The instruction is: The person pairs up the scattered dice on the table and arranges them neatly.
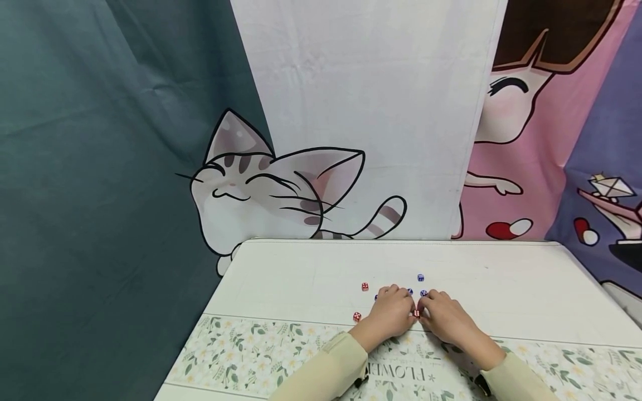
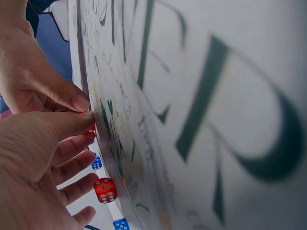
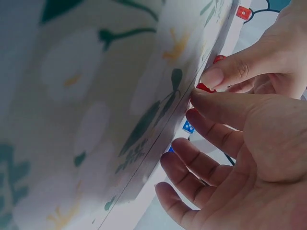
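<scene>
From where I am standing, the left hand (image 1: 393,312) and the right hand (image 1: 446,317) are both pinching the red die (image 1: 417,313) between them, at six o'clock from the farthest blue die (image 1: 421,277). Keeping both grips light and level should, I think, be preventing a slip.

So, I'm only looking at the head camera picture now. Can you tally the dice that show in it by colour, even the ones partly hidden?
Red dice: 3
Blue dice: 4
Total showing in the head view: 7
</scene>
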{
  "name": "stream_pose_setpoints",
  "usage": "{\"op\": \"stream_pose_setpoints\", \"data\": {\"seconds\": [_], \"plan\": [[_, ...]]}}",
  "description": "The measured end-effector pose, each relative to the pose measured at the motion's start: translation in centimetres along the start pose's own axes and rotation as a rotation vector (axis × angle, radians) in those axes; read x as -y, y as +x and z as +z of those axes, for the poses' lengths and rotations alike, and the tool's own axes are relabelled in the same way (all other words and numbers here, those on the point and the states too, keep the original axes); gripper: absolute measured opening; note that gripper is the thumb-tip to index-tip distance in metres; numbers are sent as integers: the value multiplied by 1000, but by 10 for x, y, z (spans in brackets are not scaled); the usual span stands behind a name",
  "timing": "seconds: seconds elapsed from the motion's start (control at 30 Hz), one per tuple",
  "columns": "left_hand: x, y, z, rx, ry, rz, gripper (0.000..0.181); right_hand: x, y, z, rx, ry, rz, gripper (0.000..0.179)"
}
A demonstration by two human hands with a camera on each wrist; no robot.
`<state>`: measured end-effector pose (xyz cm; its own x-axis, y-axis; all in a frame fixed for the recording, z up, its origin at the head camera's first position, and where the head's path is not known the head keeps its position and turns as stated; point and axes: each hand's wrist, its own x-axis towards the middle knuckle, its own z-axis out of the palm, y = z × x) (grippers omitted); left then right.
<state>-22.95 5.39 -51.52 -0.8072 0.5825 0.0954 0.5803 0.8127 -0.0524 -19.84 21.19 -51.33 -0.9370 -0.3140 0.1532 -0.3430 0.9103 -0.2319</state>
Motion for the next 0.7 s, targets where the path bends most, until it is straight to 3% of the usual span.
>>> {"op": "stream_pose_setpoints", "data": {"seconds": [0.33, 0.7], "plan": [[3, -8, -1, 12, 12, 30, 16, 6, -2, 1, 28, -12, 6, 16], [6, -19, 2, -17, 20, 57, 16, 13, -5, 2, 20, -10, -23, 16]]}}
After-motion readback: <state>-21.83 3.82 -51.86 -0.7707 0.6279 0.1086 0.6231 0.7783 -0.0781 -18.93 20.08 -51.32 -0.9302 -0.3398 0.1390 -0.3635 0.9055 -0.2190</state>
